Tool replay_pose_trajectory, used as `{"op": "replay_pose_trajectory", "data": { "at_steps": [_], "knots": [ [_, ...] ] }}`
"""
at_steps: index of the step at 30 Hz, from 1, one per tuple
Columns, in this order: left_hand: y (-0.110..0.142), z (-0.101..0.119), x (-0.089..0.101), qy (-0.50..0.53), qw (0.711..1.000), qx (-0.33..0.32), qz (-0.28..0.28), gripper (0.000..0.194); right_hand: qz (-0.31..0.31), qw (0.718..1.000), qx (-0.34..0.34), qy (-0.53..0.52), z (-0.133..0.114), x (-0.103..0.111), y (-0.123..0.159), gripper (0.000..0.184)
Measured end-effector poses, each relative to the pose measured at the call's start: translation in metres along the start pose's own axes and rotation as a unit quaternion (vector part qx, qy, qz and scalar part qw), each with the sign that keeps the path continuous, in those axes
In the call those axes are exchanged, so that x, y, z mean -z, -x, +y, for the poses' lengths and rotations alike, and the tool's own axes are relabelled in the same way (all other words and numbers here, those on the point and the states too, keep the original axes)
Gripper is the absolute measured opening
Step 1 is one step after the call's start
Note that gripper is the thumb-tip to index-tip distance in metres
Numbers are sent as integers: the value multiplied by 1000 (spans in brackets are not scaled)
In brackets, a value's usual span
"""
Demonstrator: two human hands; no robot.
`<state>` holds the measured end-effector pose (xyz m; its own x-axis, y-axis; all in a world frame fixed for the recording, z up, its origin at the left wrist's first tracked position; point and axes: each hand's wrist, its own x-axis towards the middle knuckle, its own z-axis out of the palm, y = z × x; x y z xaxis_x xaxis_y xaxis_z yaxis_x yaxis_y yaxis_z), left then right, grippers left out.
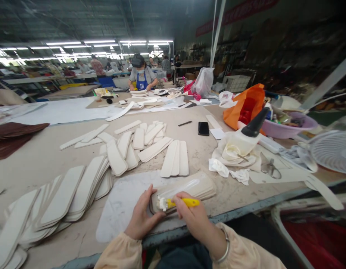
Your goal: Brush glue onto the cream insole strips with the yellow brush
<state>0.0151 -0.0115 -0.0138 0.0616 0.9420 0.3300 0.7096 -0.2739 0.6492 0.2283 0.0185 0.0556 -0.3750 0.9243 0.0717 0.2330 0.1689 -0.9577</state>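
My right hand (193, 215) is closed round the yellow handle of a brush (191, 202). Its whitish bristles rest on the left end of a stack of long, round-cornered pale pieces (202, 185). A wet, glossy streak runs along the top piece. At that same end my left hand (143, 213) is spread, thumb at the near edge and forefinger by the far corner, bracing the stack. Beneath lies a translucent white sheet (117, 209). Just behind the stack are a few overlapping white pieces (175, 158).
Many white pieces (61, 198) lie fanned out on the left. A black phone (203, 128), a white bottle with black nozzle (242, 140), scissors (270, 170), an orange bag (245, 104), a purple basin (287, 129) and a fan (333, 151) occupy the right. A co-worker (142, 76) sits opposite.
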Motion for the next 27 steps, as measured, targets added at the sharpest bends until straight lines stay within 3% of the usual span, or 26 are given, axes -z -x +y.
{"op": "replay_pose_trajectory", "data": {
  "at_steps": [4,9,13,16,19,22,25,27],
  "knots": [
    [1,1,1,-3,1000,1,-10,94,29,996,-79,-14,14,15,-10,29],
    [1,1,2,-14,1000,9,-14,91,120,984,-85,105,22,68,-17,31],
    [0,-2,0,-24,1000,5,-7,86,195,950,-47,238,27,108,-13,33],
    [0,-4,-1,-31,1000,3,-2,85,234,919,8,318,28,120,-4,31],
    [0,-5,-1,-40,999,-6,1,85,221,895,73,380,27,109,3,26],
    [0,-6,0,-42,999,-7,4,84,122,884,124,434,21,80,11,21],
    [0,-7,-1,-40,999,-6,3,84,17,893,191,408,10,50,18,16],
    [1,-8,-1,-36,999,-5,4,84,-5,910,226,347,4,42,20,14]
  ]
}}
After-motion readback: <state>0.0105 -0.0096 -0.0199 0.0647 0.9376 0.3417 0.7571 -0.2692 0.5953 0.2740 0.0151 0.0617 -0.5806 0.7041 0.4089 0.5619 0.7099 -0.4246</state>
